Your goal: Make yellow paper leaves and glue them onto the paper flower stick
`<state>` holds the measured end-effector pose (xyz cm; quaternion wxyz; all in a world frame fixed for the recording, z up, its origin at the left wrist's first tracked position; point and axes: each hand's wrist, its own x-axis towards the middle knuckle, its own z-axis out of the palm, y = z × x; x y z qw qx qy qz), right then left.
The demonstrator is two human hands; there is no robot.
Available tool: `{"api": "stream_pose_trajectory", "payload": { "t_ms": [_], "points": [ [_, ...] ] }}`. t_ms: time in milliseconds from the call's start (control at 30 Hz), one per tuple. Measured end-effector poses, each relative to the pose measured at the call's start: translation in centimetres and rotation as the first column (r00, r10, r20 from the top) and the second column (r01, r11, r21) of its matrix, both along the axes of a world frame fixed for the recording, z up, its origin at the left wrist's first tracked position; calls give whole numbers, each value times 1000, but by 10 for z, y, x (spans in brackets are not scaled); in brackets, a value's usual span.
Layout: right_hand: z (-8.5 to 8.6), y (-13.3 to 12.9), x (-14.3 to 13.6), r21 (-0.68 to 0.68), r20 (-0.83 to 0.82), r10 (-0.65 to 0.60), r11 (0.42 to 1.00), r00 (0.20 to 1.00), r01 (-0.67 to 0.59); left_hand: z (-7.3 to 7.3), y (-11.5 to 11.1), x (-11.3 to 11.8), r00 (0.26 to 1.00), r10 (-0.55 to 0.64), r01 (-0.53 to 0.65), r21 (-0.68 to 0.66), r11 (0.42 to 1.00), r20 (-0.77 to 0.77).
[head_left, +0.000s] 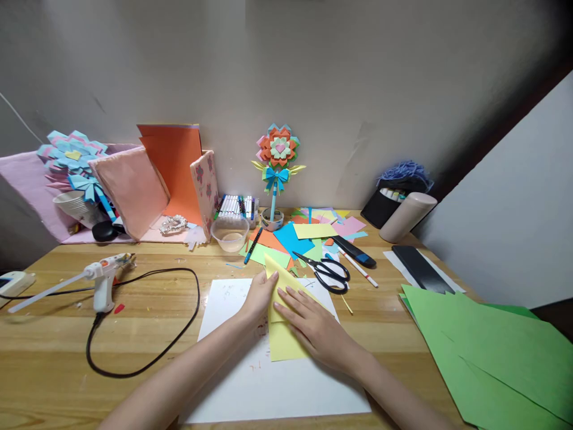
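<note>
A sheet of yellow paper (pixel 290 341), with a folded-over part, lies on a white sheet (pixel 224 382) in front of me. My left hand (pixel 259 297) holds the yellow paper at its upper left edge; the thumb shows there and the other fingers are mostly hidden. Pressed flat on the fold, my right hand (pixel 308 316) has its fingers stretched out. Beyond the right hand, black-handled scissors (pixel 329 275) lie with their tips pointing left.
A hot glue gun (pixel 105 278) and its cable sit on the left. Coloured paper scraps (pixel 293 236), a paper flower (pixel 280 149), a plastic bowl (pixel 230 233) and markers (pixel 237 206) stand at the back. Green sheets (pixel 483 346) and a black phone-like slab (pixel 421 269) lie right.
</note>
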<state>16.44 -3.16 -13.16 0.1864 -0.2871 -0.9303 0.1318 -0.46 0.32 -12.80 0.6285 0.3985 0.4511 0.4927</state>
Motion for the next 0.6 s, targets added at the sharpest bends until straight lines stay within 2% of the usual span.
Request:
{"api": "stream_pose_trajectory", "payload": {
  "t_ms": [67, 100, 133, 167, 200, 233, 267, 333, 367, 433, 500, 600],
  "points": [
    [22, 6, -1, -7, -140, -42, 999, 989, 41, 22, 6, -1, 997, 15, -6, 114, 993, -78],
    [35, 12, -3, -21, -261, -115, 993, 958, 113, 36, 9, -1, 995, 2, 15, 164, 986, -101],
    [49, 19, -6, -58, -405, -224, 974, 887, 219, 52, 12, 0, 992, -37, 60, 201, 978, -117],
    [64, 28, -9, -136, -527, -334, 941, 782, 310, 67, 14, 1, 988, -85, 113, 232, 966, -128],
    [78, 37, -13, -222, -614, -387, 921, 688, 320, 83, 16, 3, 983, -114, 151, 284, 947, -144],
    [91, 45, -18, -303, -661, -398, 917, 636, 259, 97, 17, 6, 977, -112, 170, 355, 919, -179],
    [102, 52, -22, -373, -681, -392, 912, 618, 168, 109, 18, 9, 973, -76, 166, 431, 887, -219],
    [120, 63, -30, -435, -722, -377, 899, 580, 43, 126, 21, 15, 966, 29, 121, 548, 827, -256],
    [126, 66, -34, -448, -744, -373, 894, 554, 1, 131, 23, 16, 965, 67, 94, 574, 813, -253],
    [133, 69, -38, -465, -789, -377, 883, 486, -69, 137, 26, 18, 972, 86, 55, 567, 822, -218],
    [135, 71, -41, -499, -813, -398, 852, 424, -157, 137, 28, 16, 978, 69, 50, 540, 840, -198],
    [134, 77, -41, -545, -819, -453, 807, 353, -229, 134, 28, 10, 957, 100, 70, 549, 833, -273]
  ]
}}
